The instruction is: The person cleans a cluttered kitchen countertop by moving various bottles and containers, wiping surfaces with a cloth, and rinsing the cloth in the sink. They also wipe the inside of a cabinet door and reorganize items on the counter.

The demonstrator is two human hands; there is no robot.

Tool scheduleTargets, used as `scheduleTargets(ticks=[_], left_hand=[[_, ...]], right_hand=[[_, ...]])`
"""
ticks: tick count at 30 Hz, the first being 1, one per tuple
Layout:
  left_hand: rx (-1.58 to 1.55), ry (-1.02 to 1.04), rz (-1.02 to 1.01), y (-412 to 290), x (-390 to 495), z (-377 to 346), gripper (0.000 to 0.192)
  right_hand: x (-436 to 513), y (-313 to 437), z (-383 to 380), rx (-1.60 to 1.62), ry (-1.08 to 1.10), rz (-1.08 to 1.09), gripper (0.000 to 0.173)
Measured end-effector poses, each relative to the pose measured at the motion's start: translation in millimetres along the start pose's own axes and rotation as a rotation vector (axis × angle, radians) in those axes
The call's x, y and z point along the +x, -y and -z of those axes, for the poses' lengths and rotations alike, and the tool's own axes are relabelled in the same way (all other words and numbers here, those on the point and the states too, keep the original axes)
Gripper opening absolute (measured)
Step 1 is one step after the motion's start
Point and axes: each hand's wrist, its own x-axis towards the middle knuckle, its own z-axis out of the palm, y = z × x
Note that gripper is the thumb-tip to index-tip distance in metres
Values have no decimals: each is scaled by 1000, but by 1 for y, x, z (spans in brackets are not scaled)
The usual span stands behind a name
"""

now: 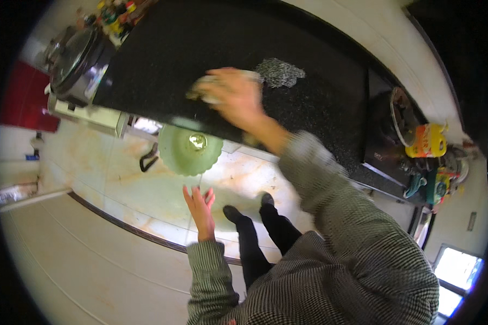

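Note:
My right hand [236,95] presses a pale, crumpled cloth [213,87] on the black speckled countertop [179,44]; the hand is blurred. Just beyond its wrist side lies a grey, mesh-like scouring pad or cloth [279,73]. My left hand [200,205] hangs over the floor with its fingers apart and nothing in them. Between that hand and the counter edge is a light green basin [191,152] with a scalloped rim and something shiny inside.
A dark, lidded cooker [75,69] stands at the counter's left end, near several bottles [116,18]. On the right are a hob [384,126], a yellow jug [429,140] and a green package [438,187]. A black handle [148,158] shows beside the basin.

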Motion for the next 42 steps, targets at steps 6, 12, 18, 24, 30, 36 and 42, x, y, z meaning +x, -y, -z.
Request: scheduleTargets(ticks=[6, 12, 18, 24, 30, 36, 42], left_hand=[[168, -64, 190, 43, -44, 15, 64], [309, 143, 246, 66, -55, -35, 61], [443, 375, 156, 60, -60, -108, 54], [517, 461, -96, 25, -45, -181, 41], [1026, 450, -617, -36, -14, -222, 54], [1326, 253, -1288, -72, 23, -317, 75], [1544, 347, -1103, -83, 84, -343, 66]], right_hand=[[5, 39, -77, -103, 36, 27, 42], [-154, -19, 74, -117, 208, -164, 52], [-339, -63, 209, -353, 369, -440, 53], [-501, -118, 373, -320, -200, -1157, 30], [-449, -91, 475, 964, -919, -1239, 43], [-394, -181, 413, 109, -413, -1440, 55], [-373, -201, 288, -917, -106, -1182, 49]])
